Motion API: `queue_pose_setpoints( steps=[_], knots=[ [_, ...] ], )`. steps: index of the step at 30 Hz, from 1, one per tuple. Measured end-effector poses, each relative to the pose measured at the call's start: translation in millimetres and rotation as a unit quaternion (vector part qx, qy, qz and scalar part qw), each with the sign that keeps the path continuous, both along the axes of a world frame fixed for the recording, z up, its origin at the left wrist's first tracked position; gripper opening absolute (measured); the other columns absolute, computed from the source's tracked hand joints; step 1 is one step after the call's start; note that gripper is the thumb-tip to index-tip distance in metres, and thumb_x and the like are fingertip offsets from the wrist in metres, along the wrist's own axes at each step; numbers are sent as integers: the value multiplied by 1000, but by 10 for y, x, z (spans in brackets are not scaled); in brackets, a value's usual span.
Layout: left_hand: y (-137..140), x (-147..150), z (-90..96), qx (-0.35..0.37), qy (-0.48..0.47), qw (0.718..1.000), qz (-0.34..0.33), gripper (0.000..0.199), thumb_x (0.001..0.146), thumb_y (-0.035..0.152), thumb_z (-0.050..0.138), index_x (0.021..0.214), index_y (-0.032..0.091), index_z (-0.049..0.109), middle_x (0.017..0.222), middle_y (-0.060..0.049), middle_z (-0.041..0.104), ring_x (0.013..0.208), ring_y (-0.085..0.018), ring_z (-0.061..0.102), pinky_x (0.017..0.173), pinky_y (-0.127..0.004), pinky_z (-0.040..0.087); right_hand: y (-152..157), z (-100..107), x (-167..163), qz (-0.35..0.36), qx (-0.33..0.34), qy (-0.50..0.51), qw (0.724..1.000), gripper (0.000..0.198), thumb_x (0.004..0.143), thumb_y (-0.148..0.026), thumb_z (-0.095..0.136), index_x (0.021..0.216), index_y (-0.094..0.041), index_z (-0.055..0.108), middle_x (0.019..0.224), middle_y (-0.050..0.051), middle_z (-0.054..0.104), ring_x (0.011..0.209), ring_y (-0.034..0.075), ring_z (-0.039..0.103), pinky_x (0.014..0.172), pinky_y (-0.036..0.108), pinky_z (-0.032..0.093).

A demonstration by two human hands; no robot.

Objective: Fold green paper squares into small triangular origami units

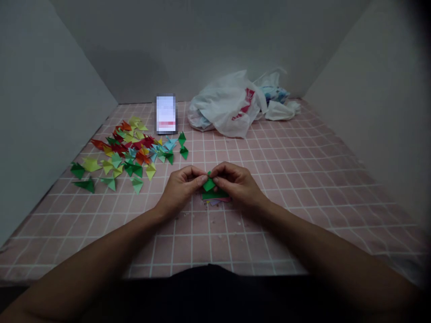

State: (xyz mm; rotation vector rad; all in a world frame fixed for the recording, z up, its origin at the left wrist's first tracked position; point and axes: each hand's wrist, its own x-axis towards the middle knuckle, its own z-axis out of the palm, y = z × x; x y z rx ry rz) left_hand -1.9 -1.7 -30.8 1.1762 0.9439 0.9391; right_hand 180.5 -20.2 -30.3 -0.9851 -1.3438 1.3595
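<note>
Green paper: a small folded green paper (209, 185) sits between the hands, near the middle of the surface (303, 179), just above a paper stack (215, 196).
Left hand: the left hand (184, 185) pinches the paper's left side between thumb and finger.
Right hand: the right hand (238, 183) pinches its right side the same way.
Folded so far: dozens of paper birds (142, 157), in red, yellow, green and blue, spread towards the left edge.
Left to fold: the green paper looks partway folded, with no spread wings; the stack's flat sheets seem unused, their count hidden.
Far edge: a phone (166, 112) stands left of centre, a white plastic bag (225, 105) lies right of centre, and a smaller bag (281, 111) is near the far right corner.
Elbow room: both forearms cross the near edge; checked cloth stretches from the right hand to the right edge, while the birds narrow the left.
</note>
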Motion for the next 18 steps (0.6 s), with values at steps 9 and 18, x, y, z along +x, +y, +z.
queue_pose_setpoints(
  steps=[9, 18],
  knots=[
    [0, -8, 1, 10, 11, 1000, 3, 17, 75, 29, 80, 80, 15, 72, 76, -2, 72, 69, -12, 64, 68, -25, 51, 6, 7, 1, 6, -21, -1, 1000, 13, 79, -25, 69, 88, -19, 62, 79, -2, 60, 65, 10, 58, 62, 27, 48],
    [2, 3, 12, 16, 13, 1000, 10, 17, 73, 29, 81, 79, 15, 72, 74, -1, 72, 68, -12, 64, 67, -24, 52, 10, 11, 14, 14, -48, 4, 999, 16, 80, -31, 69, 89, -19, 62, 81, -1, 62, 65, 11, 60, 63, 28, 49]
  ],
)
